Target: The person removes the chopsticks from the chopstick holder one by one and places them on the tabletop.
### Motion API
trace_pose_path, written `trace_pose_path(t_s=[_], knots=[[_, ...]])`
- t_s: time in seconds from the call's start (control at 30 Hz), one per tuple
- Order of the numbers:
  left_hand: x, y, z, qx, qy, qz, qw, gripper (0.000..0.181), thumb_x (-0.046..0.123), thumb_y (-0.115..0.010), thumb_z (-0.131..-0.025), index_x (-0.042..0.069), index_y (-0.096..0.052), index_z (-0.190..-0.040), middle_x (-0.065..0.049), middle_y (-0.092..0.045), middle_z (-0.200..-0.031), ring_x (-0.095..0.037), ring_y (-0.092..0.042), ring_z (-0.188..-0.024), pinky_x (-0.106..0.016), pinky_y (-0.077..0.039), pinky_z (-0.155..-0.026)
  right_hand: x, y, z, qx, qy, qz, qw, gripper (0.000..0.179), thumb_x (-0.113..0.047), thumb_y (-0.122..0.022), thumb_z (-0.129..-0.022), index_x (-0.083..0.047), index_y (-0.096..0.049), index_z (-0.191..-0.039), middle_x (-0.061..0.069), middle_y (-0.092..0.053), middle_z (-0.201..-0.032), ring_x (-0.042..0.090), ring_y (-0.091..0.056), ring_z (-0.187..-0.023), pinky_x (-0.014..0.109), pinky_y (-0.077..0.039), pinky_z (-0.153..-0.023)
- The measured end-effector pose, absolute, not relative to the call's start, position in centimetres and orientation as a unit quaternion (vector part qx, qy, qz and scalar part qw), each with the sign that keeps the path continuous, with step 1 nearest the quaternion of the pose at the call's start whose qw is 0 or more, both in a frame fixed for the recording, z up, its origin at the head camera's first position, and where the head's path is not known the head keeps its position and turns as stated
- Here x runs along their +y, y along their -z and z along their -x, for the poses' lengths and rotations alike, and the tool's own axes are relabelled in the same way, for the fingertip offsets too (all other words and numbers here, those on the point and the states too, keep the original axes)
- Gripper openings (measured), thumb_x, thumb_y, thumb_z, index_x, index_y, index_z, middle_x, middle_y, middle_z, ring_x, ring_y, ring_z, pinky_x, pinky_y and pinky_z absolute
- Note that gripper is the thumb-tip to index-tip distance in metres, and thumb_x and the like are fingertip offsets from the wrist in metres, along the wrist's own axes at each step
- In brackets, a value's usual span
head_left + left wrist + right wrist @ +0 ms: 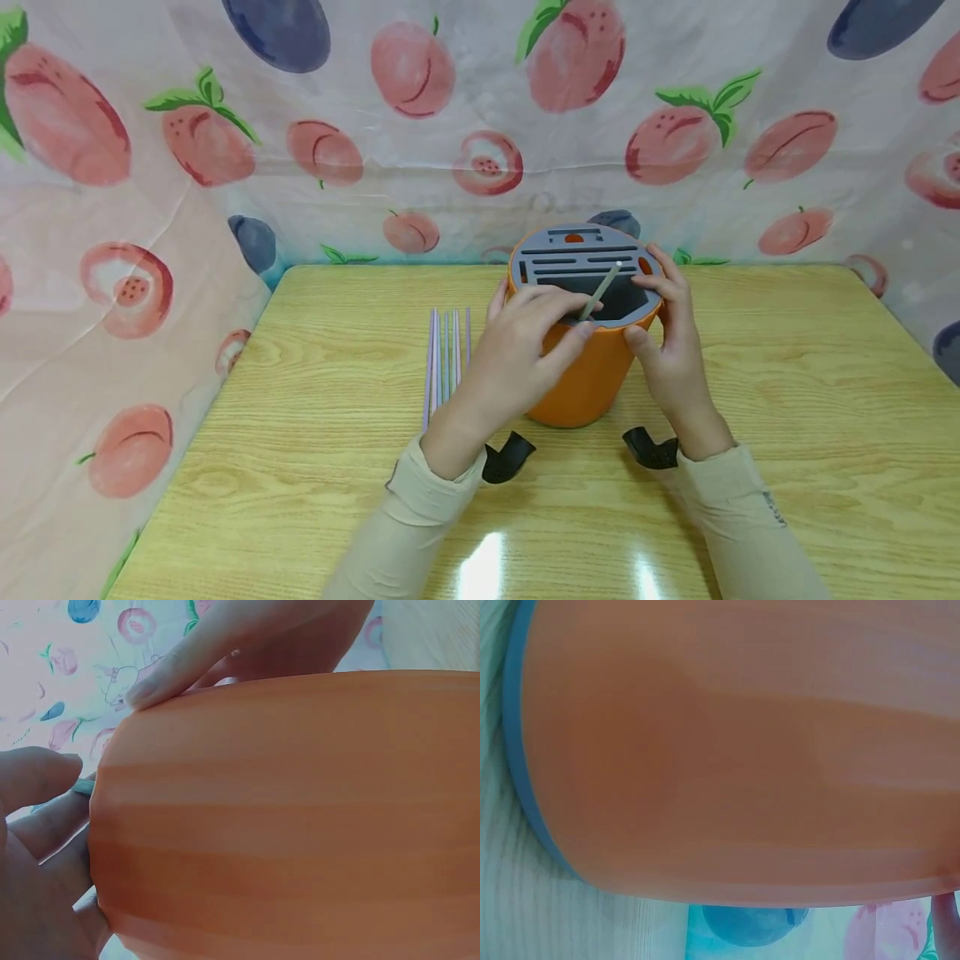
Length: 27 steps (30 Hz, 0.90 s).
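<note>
An orange knife-block-like holder (577, 375) with a grey slotted top (577, 254) stands upright on the table. My left hand (517, 342) reaches over its near left rim and pinches a pale green chopstick (602, 289) between thumb and fingers. The chopstick leans up and to the right over the large dark opening, its lower part hidden by the hand. With my right hand (671, 350) I grip the holder's right rim, thumb on the outer wall and fingers over the top. The left wrist view shows the chopstick (84, 786) at the rim.
Several pastel chopsticks (446, 350) lie side by side on the wooden table (337, 400), left of the holder, partly behind my left forearm. Black curved wrist mounts (508, 457) show beside both sleeves. A fruit-printed cloth (420, 167) hangs behind and along the sides.
</note>
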<state>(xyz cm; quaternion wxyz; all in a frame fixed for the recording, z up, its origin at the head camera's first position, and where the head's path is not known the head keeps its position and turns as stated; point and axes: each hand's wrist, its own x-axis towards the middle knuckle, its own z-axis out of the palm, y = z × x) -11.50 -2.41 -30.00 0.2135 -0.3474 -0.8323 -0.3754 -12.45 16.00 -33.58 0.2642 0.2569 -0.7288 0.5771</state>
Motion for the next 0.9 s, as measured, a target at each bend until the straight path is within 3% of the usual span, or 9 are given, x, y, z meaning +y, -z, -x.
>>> trace_pose_path(t_s=[0.17,0.27,0.4,0.5,0.7,0.9], knots=[[-2.8,29.8,11.7,-0.804,0.429,0.354,0.212,0.024,0.027,-0.049,-0.093,0.013,-0.061,-0.109,0.006,-0.060,-0.105,-0.005,-0.049,-0.104,-0.047,-0.012,-0.105,16.0,33.6,12.4,-0.728,-0.578,-0.258,0.264,0.072,-0.048,-0.055,-0.082,0.010,-0.036,-0.121,0.012,-0.016,-0.145,0.026,-0.024,-0.128,0.029,-0.026,-0.099],[-3.1,29.5,11.9,-0.765,0.496,0.357,0.206,0.021,0.021,-0.050,-0.093,0.010,-0.061,-0.106,0.003,-0.063,-0.100,-0.004,-0.054,-0.096,-0.038,-0.021,-0.104,16.0,33.6,12.4,-0.730,-0.576,-0.256,0.262,0.072,-0.048,-0.055,-0.082,0.010,-0.036,-0.121,0.012,-0.016,-0.145,0.026,-0.023,-0.129,0.029,-0.026,-0.100],[-3.7,28.6,11.5,-0.709,0.583,0.346,0.193,0.017,0.012,-0.051,-0.091,0.004,-0.061,-0.103,-0.002,-0.063,-0.092,-0.008,-0.055,-0.092,-0.030,-0.040,-0.088,16.1,33.5,12.5,-0.733,-0.576,-0.254,0.258,0.072,-0.048,-0.055,-0.082,0.009,-0.036,-0.121,0.011,-0.016,-0.145,0.025,-0.021,-0.129,0.028,-0.025,-0.100],[-4.3,27.5,10.8,-0.684,0.621,0.333,0.191,0.016,0.006,-0.051,-0.091,-0.001,-0.060,-0.101,-0.008,-0.063,-0.089,-0.012,-0.055,-0.094,-0.031,-0.046,-0.080,16.1,33.5,12.5,-0.732,-0.578,-0.253,0.255,0.071,-0.047,-0.056,-0.082,0.009,-0.036,-0.121,0.011,-0.016,-0.145,0.025,-0.022,-0.129,0.028,-0.025,-0.100],[-5.7,26.2,10.3,-0.607,0.690,0.333,0.212,0.014,-0.005,-0.046,-0.090,-0.013,-0.052,-0.099,-0.023,-0.059,-0.090,-0.028,-0.058,-0.088,-0.042,-0.045,-0.084,16.1,33.5,12.4,-0.733,-0.580,-0.251,0.253,0.071,-0.047,-0.057,-0.082,0.009,-0.037,-0.121,0.010,-0.016,-0.145,0.025,-0.022,-0.128,0.028,-0.025,-0.100],[-7.1,25.6,10.6,-0.542,0.738,0.308,0.257,0.017,-0.007,-0.041,-0.091,-0.016,-0.047,-0.104,-0.017,-0.058,-0.089,-0.031,-0.058,-0.087,-0.046,-0.047,-0.081,16.1,33.5,12.4,-0.734,-0.577,-0.248,0.257,0.070,-0.046,-0.056,-0.083,0.009,-0.037,-0.121,0.010,-0.017,-0.145,0.025,-0.022,-0.129,0.029,-0.024,-0.101]])
